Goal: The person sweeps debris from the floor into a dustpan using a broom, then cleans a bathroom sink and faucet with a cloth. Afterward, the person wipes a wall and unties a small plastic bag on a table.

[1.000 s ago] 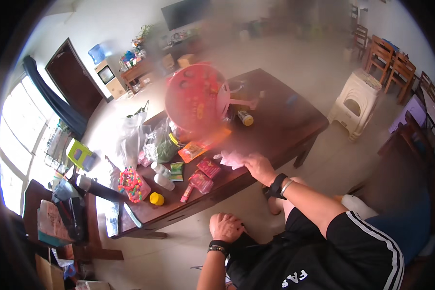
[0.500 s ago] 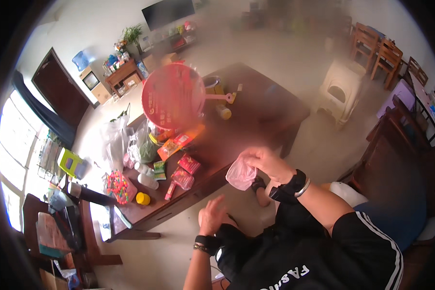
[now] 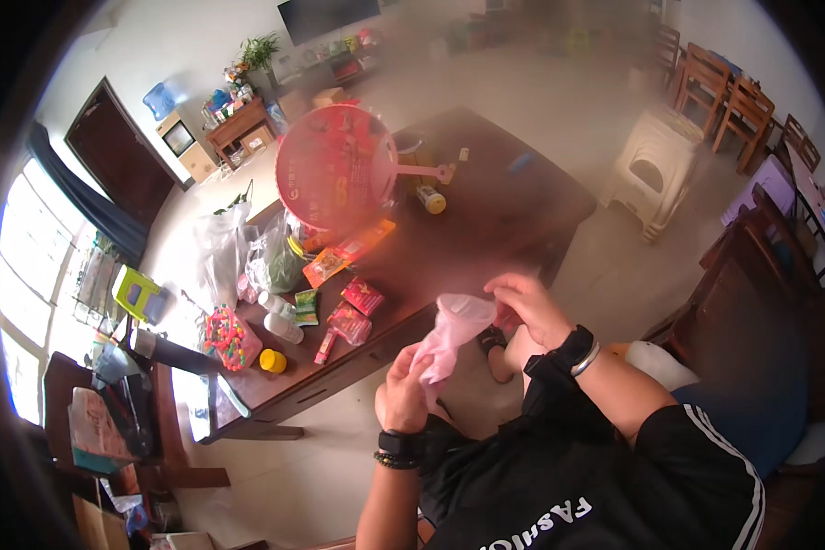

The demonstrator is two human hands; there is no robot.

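Observation:
A thin, crumpled pink plastic bag [image 3: 454,332] is stretched between my hands, past the table's front edge. My left hand [image 3: 405,390] is closed on its gathered lower end. My right hand [image 3: 533,307] is at the bag's wider upper end, its thumb and forefinger drawn together at the rim; the exact contact is blurred. Both wrists wear black bands.
On the dark wooden table [image 3: 486,165] stand a round red fan [image 3: 335,170], plastic bags [image 3: 225,252], white bottles [image 3: 282,327], a yellow-capped jar [image 3: 272,360] and red packets [image 3: 350,324]. A beige stool [image 3: 651,174] stands beyond the table's right side.
My left hand has come up and right and closed on the bag's lower end. The bag, hanging from my right hand before, is now drawn out between both hands.

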